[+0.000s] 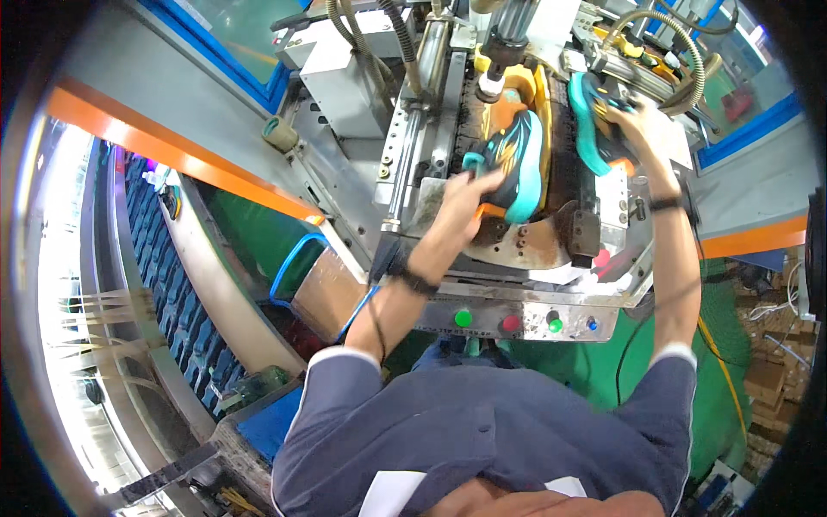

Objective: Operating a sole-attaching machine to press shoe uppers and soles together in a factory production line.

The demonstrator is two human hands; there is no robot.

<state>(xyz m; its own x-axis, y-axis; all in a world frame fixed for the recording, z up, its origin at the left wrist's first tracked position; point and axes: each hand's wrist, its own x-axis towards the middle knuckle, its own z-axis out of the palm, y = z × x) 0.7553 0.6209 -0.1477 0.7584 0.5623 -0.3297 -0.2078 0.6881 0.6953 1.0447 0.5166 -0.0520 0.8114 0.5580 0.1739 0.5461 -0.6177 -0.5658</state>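
A dark shoe with yellow-and-blue markings and a teal sole (527, 164) is tilted on its side over the orange and yellow mould (543, 86) of the machine. My left hand (467, 196) is closed on its near left side, fingers partly blurred. On the right, a second shoe with a teal sole (587, 129) stands on its side above the machine's right part. My right hand (639, 125) grips its dark upper from the right, with the fingertips partly hidden. Both wrists wear dark bands.
A metal panel with green, red and blue buttons (510, 323) runs along the machine's front. Hoses (412, 52) and a piston (517, 21) stand at the back. Orange-edged frames (185, 155) flank both sides. At left runs a conveyor with a dark blue ridged belt (172, 267).
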